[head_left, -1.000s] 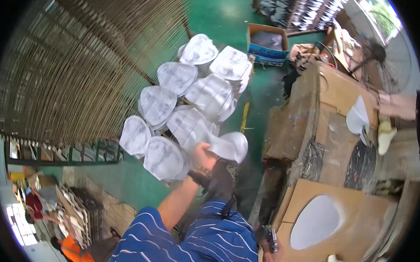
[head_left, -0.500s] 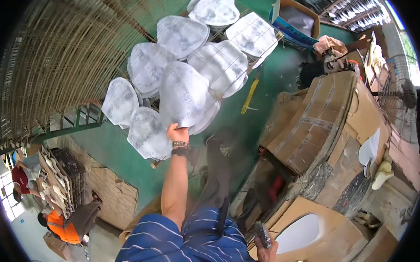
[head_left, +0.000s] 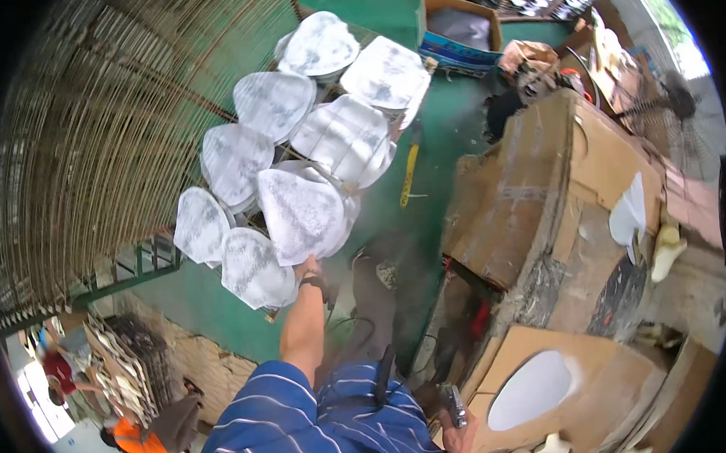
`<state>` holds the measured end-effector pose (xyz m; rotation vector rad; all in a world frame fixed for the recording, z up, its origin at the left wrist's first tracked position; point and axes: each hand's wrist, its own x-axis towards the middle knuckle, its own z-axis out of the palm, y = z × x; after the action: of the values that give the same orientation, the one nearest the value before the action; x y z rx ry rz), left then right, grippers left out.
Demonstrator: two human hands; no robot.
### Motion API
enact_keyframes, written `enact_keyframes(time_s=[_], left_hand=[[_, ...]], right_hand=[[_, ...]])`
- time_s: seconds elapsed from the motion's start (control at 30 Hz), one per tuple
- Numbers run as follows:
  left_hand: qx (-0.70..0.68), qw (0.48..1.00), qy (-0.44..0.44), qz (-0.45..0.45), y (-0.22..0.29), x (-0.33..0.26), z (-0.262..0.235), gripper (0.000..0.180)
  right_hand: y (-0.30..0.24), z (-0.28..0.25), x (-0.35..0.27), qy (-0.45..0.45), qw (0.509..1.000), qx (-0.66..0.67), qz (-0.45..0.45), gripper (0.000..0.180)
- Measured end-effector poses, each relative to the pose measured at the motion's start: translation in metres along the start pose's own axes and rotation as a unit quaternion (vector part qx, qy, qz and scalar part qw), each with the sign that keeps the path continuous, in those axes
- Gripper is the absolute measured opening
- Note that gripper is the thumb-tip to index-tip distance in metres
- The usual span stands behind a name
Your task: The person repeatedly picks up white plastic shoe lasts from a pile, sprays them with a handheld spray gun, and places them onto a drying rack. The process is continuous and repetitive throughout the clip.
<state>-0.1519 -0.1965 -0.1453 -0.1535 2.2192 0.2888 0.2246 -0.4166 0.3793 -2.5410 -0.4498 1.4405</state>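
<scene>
My left hand [head_left: 306, 269] is closed on the lower edge of a white, grey-mottled rounded panel [head_left: 302, 213]; some of its fingers are hidden by the panel. This panel lies over other stacked panels of the same sort, at the near side of a wire rack. Around it are more stacks, such as the near-left mottled panel [head_left: 256, 267] and the far square-cornered panel [head_left: 385, 72]. Low in the view, my right hand [head_left: 455, 438] grips a small dark and silver handheld tool [head_left: 453, 405], whose exact kind I cannot make out.
Tall rows of thin rods [head_left: 109, 157] stand at the left. On the right are a cardboard-covered bench [head_left: 531, 179], a white oval piece [head_left: 532, 391] on cardboard and a fan [head_left: 673, 99]. A blue box [head_left: 461, 56] sits beyond. Co-workers, one in an orange vest [head_left: 142, 443], are lower left.
The panel in my left hand has gone down closer to the stacks and tilted, and the hand has moved lower with it. My right hand still holds the tool. The whole view has shifted.
</scene>
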Motion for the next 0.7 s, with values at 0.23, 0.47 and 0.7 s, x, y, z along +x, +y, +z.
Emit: enact_keyframes(time_s=[0.23, 0.47, 0.7], left_hand=[[0.254, 0.861, -0.207, 0.39, 0.005, -0.122, 0.038, 0.045], [0.273, 0.609, -0.718, -0.198, -0.013, -0.243, 0.066, 0.023], [0.552, 0.546, -0.611, -0.155, 0.003, -0.238, 0.106, 0.019]], right_hand=[[0.022, -0.005, -0.063, 0.102, 0.981, 0.147, 0.073, 0.042], [0.135, 0.011, -0.161, 0.369, 0.892, 0.26, 0.026, 0.046], [0.16, 0.022, -0.265, 0.489, 0.755, 0.419, 0.123, 0.048]])
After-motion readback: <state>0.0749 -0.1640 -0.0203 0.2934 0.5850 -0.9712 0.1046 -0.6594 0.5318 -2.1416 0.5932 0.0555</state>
